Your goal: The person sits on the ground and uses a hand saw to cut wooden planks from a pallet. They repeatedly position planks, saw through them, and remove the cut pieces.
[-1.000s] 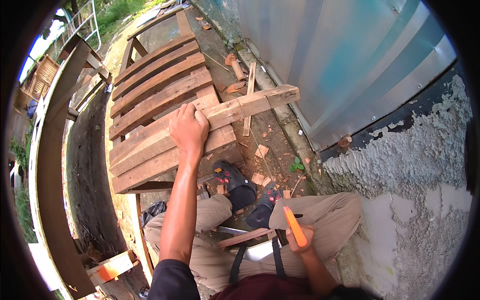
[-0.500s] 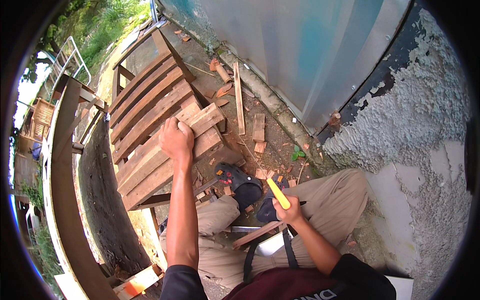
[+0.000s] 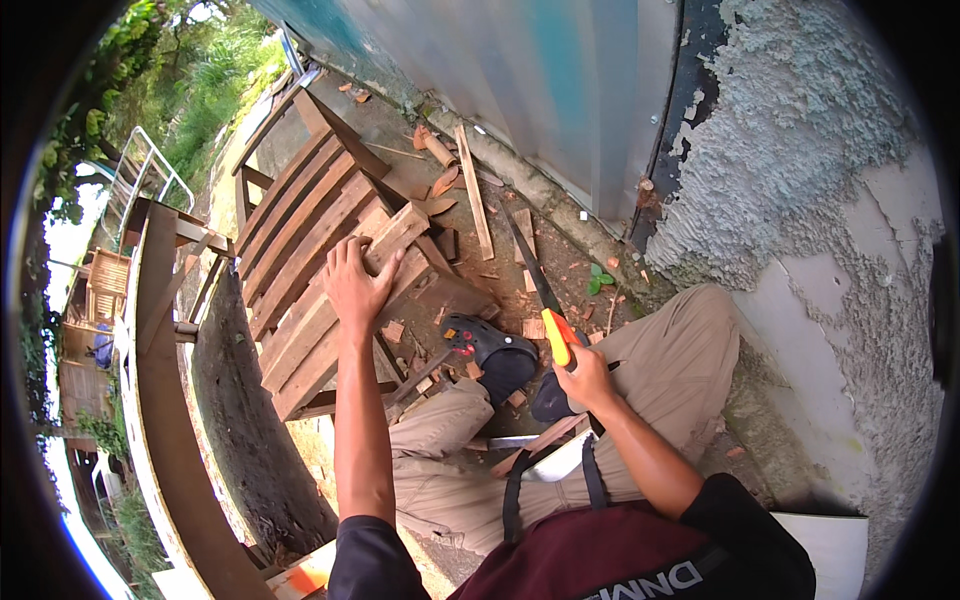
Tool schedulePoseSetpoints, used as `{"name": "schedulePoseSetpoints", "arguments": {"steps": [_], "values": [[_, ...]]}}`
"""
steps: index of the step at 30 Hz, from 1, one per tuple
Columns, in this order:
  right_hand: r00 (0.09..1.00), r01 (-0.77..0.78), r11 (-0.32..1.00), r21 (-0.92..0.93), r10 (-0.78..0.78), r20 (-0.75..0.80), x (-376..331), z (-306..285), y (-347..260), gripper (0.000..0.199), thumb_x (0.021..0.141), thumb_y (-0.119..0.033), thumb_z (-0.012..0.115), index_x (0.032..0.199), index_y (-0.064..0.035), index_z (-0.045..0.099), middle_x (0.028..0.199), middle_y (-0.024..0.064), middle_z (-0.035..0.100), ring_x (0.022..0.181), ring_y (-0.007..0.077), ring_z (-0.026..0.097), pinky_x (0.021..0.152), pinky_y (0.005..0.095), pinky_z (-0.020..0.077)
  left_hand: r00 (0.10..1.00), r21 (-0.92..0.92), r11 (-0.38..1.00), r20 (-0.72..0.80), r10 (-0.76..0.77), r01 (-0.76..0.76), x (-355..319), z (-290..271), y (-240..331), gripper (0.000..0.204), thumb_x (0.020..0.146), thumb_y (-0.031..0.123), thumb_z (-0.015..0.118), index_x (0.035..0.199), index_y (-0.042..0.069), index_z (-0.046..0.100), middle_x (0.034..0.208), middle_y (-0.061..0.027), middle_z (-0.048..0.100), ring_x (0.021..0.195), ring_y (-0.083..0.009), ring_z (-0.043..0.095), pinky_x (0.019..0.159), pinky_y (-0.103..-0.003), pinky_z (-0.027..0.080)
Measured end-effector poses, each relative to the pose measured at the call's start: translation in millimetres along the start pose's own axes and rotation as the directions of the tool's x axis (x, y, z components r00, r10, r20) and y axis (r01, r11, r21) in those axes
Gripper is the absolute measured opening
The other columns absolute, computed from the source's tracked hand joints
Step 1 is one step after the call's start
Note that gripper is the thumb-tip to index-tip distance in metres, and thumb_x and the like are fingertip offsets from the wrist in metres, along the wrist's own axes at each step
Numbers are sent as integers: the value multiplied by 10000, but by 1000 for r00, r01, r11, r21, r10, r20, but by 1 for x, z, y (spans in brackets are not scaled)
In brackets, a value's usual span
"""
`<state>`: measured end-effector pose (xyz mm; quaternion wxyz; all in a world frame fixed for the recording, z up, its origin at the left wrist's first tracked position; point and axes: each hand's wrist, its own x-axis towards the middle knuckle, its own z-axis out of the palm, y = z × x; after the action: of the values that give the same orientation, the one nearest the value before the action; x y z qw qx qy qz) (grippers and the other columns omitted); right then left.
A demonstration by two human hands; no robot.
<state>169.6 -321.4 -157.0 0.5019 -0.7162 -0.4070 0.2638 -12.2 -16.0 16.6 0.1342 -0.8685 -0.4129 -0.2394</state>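
Observation:
My left hand (image 3: 357, 285) rests on the slatted wooden frame (image 3: 310, 215), fingers and thumb spread around the near end of a short wood block (image 3: 398, 230). The block lies across the slats and juts past their right edge. In my right hand (image 3: 583, 375) is a handsaw (image 3: 538, 275), my fingers closed around its yellow-orange handle. Its dark blade points up and away over the ground, apart from the block.
A long curved wooden bench (image 3: 165, 370) stands to the left. A metal sheet wall (image 3: 540, 90) and a rough plastered wall (image 3: 790, 150) are on the right. Offcuts and a thin wood strip (image 3: 473, 195) litter the ground. My dark clogs (image 3: 490, 350) are beside the frame.
My left hand has loosened from a closed grip, its fingers and thumb now apart on the block. The handsaw has moved up and turned, showing more of its blade's flat side.

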Motion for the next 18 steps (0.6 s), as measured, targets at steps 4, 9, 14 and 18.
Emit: {"name": "schedulePoseSetpoints", "arguments": {"steps": [4,9,14,18], "values": [[999,-9,998,-58,11,35,1,-2,-1,250,806,-195,745,892,19,649,819,276,665,820,494,642,722,534,504,974,-53,999,224,14,-2,1,-7,-19,594,871,567,698,1156,48,653,1174,-147,661,1125,-322,610,958,-444,435],[996,85,995,-61,-85,1,-7,3,-16,195,814,-139,710,918,21,669,791,256,670,812,457,666,688,477,522,975,-168,986,217,48,-11,4,-21,-48,627,932,562,631,1157,-22,639,1009,-226,702,976,-415,669,840,-474,520],[991,15,990,-142,4,131,-8,4,0,338,807,-226,747,1043,8,686,904,271,696,889,482,662,824,537,518,960,-295,953,279,17,69,18,-61,-60,514,973,487,594,1121,-3,638,941,-248,675,935,-441,648,787,-474,499],[995,30,995,-100,-19,102,-10,0,-15,228,811,-163,734,931,19,667,856,278,678,867,487,650,751,531,514,968,-492,870,225,110,15,16,-112,-69,461,1009,433,544,987,-24,606,805,-243,606,777,-435,594,684,-457,450]]}}
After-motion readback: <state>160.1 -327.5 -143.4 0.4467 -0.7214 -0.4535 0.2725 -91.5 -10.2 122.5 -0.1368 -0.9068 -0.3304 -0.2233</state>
